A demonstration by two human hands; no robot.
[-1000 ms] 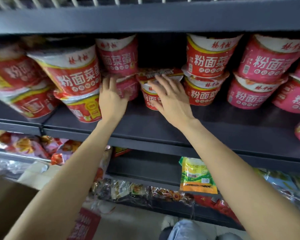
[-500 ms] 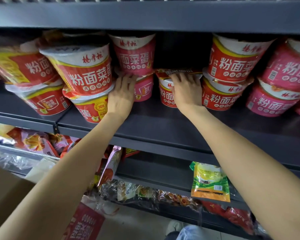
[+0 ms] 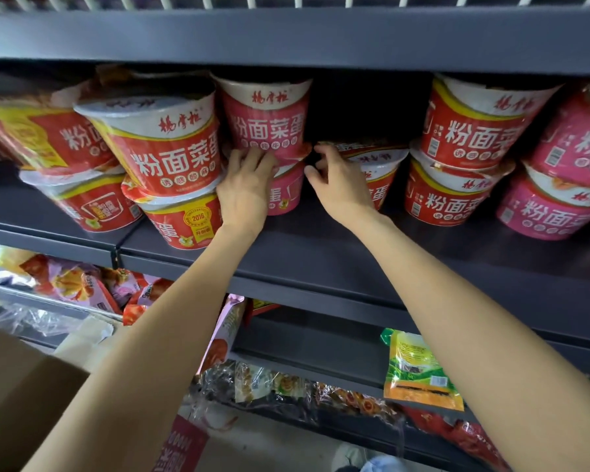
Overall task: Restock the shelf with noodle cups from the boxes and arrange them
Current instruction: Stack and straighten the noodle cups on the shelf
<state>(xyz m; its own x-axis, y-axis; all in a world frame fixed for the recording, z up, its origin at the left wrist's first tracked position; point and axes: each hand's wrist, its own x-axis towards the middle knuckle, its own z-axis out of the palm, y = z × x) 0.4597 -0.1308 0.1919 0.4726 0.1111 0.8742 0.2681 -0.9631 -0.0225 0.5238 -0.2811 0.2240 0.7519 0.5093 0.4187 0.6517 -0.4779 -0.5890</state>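
Pink noodle cup [image 3: 286,190] on the shelf [image 3: 321,247] looks light and thin-walled; I press it with my left hand [image 3: 244,189], fingers nearly straight. My right hand [image 3: 341,185], fingers half curled, touches the red cup [image 3: 380,175]; I would grip the sides, not the lids.

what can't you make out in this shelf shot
Head view only:
- Lower pink cup: label mostly hidden by the left hand.
- Single red cup: partly behind the right hand.
- Dark gap above it: too shadowed to see inside.
- Cardboard box: cut off by the edge, contents unseen.
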